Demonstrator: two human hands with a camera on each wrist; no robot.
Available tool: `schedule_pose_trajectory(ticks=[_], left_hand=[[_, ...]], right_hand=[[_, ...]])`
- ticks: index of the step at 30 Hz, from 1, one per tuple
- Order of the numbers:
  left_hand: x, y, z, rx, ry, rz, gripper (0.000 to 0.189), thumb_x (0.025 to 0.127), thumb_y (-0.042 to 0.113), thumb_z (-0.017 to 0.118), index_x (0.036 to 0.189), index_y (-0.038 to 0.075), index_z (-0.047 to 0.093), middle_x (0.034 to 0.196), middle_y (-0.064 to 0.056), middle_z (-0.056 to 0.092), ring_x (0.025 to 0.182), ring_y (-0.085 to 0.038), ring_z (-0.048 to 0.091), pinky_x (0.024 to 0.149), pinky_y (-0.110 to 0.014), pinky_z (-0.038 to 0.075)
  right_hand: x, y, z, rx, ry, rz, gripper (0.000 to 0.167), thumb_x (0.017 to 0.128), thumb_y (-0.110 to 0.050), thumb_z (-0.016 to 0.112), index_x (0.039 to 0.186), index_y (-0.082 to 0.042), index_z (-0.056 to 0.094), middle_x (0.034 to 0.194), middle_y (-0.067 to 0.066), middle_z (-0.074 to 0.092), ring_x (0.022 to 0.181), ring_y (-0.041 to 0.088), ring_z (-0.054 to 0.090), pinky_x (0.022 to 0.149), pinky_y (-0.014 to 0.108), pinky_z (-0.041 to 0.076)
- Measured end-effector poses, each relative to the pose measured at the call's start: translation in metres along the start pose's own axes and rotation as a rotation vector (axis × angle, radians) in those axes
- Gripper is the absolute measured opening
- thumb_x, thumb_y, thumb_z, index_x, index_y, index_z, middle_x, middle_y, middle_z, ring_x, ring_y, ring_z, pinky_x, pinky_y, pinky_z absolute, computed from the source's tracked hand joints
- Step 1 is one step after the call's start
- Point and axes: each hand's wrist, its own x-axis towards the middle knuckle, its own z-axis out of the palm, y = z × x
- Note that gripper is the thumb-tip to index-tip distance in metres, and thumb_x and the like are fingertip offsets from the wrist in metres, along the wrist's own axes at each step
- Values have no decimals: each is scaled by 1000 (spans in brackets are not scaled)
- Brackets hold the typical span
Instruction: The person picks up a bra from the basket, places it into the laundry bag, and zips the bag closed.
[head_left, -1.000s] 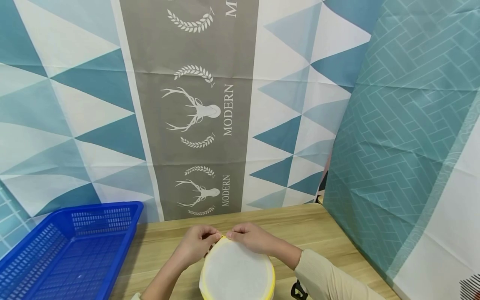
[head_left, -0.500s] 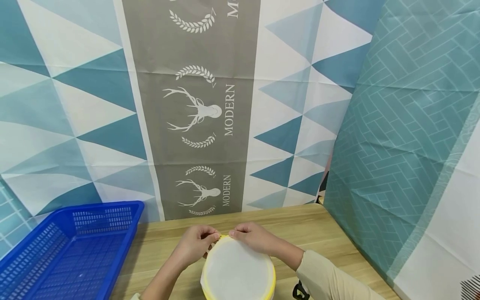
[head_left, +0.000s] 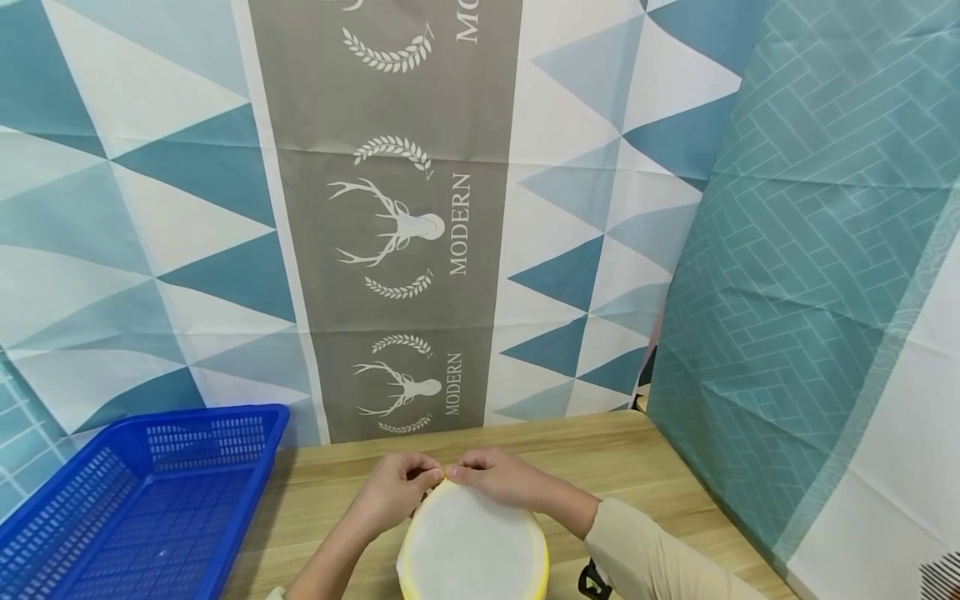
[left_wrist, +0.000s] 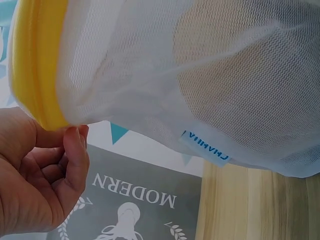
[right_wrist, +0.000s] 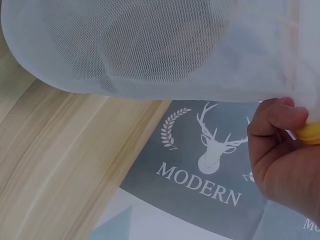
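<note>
A white mesh laundry bag (head_left: pixel 476 542) with a yellow zipper band (left_wrist: pixel 40 65) round its top stands on the wooden table in front of me. Its far edge is where both hands meet. My left hand (head_left: pixel 393 492) pinches the yellow band with thumb and forefinger. Close beside it, my right hand (head_left: pixel 502 479) pinches the band too; in the right wrist view a bit of yellow shows past its thumb. On the bag's side is a small blue-lettered tag (left_wrist: pixel 205 147). Something dark and brownish shows faintly through the mesh, its kind unclear.
A blue plastic basket (head_left: pixel 258 492) with slotted walls stands to the left. The wooden table (head_left: pixel 585 442) ends against a patterned cloth wall (head_left: pixel 405 292), and a teal cloth (head_left: pixel 787 292) hangs at the right. A small black object (head_left: pixel 594 579) lies by the right sleeve.
The right hand has shifted slightly left along the band, closer to the left hand. The bag's far edge is drawn to a slight point between them.
</note>
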Motion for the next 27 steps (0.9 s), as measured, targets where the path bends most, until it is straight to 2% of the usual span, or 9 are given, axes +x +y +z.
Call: schedule_pose_trajectory(ticks=[8,17,27], left_hand=[[-1,-2,-1,-9,1,19,15,91,12,59,91,-1,68,65,-1,57,51,-10,49,43,-25,44],[0,-3,-2,5,10,-1,16,91,14,59,92,1,68,67,-1,60,51,-9,49,45,-24,43],[-1,-2,-3,15,51,-24,14,91,12,59,92,2,69,68,-1,60,55,-11,50,47,-24,45]], right_hand=[[0,1,2,5,32,15,30,96,-31,52,83,-8,66,71,-2,56,56,9,52,50,22,44],[-3,0,4,-12,60,10,31,96,-30,51,80,-7,64,68,-3,53,54,8,48,48,21,42],[-4,0,5,-15,125,24,27,95,-28,53,90,-7,69,74,-1,59,58,8,52,51,23,45]])
